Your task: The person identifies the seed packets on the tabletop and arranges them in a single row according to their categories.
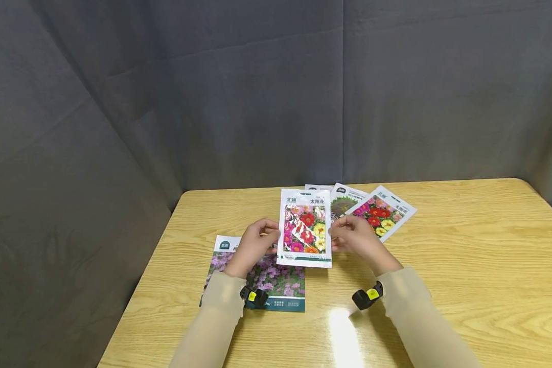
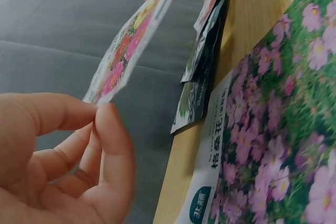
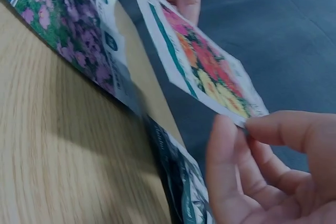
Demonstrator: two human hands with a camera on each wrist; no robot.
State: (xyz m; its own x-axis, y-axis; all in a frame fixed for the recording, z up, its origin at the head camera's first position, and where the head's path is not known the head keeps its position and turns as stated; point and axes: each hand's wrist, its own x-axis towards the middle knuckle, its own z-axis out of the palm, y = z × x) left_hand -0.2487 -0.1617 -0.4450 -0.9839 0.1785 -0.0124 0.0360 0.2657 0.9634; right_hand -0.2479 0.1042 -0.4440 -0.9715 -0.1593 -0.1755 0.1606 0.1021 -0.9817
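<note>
Raised above the table is a white seed packet (image 1: 304, 228) printed with red, pink and yellow flowers. My left hand (image 1: 256, 241) pinches its left edge between thumb and finger. At the opposite edge my right hand (image 1: 356, 237) pinches it in the same way. The left wrist view shows that pinch closely, with thumb and fingertip of the left hand (image 2: 68, 150) meeting on the packet's border. In the right wrist view the right hand (image 3: 273, 156) grips near a corner, and the flower side of the packet (image 3: 205, 66) is visible.
A larger packet with purple flowers (image 1: 276, 278) lies under and beside the left forearm. Behind the right hand lie a similar red-and-yellow flower packet (image 1: 382, 212) and a packet with a green plant (image 1: 345, 202), overlapping another. A grey curtain (image 1: 257, 102) hangs behind the wooden table (image 1: 478, 266).
</note>
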